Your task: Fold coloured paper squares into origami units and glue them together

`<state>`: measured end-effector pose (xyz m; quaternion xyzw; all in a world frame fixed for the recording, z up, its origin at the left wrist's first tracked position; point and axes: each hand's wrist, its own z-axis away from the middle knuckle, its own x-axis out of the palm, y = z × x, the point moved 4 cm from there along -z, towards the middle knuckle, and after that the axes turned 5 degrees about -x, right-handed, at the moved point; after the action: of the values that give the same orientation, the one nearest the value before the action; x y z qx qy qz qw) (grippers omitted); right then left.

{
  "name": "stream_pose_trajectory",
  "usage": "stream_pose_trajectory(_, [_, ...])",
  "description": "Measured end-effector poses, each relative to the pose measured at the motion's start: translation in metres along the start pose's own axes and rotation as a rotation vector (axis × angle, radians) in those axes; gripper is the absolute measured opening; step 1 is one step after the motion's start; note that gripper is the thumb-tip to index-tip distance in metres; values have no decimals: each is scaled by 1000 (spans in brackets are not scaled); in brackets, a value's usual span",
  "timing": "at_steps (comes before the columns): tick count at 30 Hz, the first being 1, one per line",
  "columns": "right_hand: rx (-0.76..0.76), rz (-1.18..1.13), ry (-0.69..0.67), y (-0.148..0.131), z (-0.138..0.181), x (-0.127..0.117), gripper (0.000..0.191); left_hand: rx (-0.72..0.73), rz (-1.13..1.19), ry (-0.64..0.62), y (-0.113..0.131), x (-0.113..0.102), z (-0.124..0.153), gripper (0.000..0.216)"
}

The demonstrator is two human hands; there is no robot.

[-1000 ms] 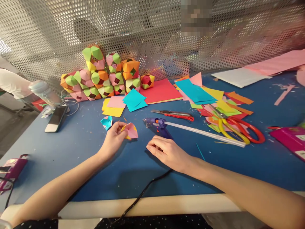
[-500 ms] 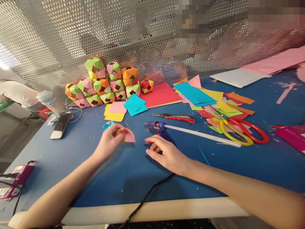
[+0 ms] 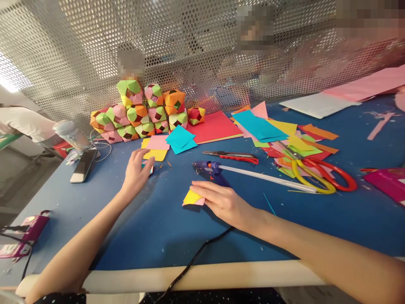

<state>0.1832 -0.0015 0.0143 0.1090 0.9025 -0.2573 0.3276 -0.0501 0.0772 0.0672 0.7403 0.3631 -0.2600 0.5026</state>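
My right hand (image 3: pixel 226 202) pinches a small folded piece of yellow and pink paper (image 3: pixel 192 197) just above the blue table. Over on the left, my left hand (image 3: pixel 136 171) has its fingers apart and holds nothing that I can see. A small folded blue paper piece (image 3: pixel 151 169) lies under its fingertips, mostly hidden; whether they touch it I cannot tell. Behind my right hand rests a blue glue gun (image 3: pixel 207 169) with a long clear glue stick (image 3: pixel 268 179) in its back.
Folded paper balls (image 3: pixel 136 114) are stacked against the perforated metal screen (image 3: pixel 202 55). Paper squares (image 3: pixel 181 139), a box cutter (image 3: pixel 230 156), scissors (image 3: pixel 332 173) and paper scraps (image 3: pixel 303 145) lie beyond my hands. A phone (image 3: pixel 83 166) and a bottle (image 3: pixel 71 134) are at left. A black cord (image 3: pixel 202 249) crosses the front edge.
The yellow and pink folded paper has passed from my left hand to my right. My left hand has moved left and opened beside the small blue piece.
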Motion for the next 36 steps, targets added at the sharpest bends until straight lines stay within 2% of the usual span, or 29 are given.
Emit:
stream_pose_trajectory(1, [-51, 65, -38, 0, 1, 2, 40, -26, -78, 16, -11, 1, -6, 42])
stream_pose_trajectory(3, [-115, 166, -120, -1, 4, 5, 44, -84, -164, -42, -29, 7, -13, 49])
stream_pose_trajectory(6, [-157, 204, -213, -6, 3, 5, 42, -100, -223, -140, -39, 14, -11, 48])
stream_pose_trajectory(10, [-157, 128, -267, -17, 0, -4, 39, -76, -223, -167, -31, 17, -4, 40])
stream_pose_trajectory(14, [-67, 66, -309, -19, 0, -11, 32, -41, -209, -192, -22, 19, 0, 35])
stream_pose_trajectory(17, [-24, 47, -337, -17, 3, -12, 27, 9, -210, -264, -16, 19, 4, 25])
stream_pose_trajectory(20, [29, 73, -364, -13, 5, -12, 37, 53, -225, -366, -12, 18, 8, 18])
stream_pose_trajectory(22, [65, 85, -399, -10, 8, -12, 44, 70, -253, -423, -14, 16, 8, 21])
stream_pose_trajectory(29, [74, 76, -468, -10, 8, -14, 40, 79, -344, -509, -33, 15, 2, 41])
stream_pose_trajectory(33, [60, 45, -424, -12, 6, -13, 47, 111, -331, -579, -32, 14, 1, 41])
stream_pose_trajectory(36, [-2, 11, -402, -14, 5, -10, 37, 137, -308, -625, -27, 10, 3, 45])
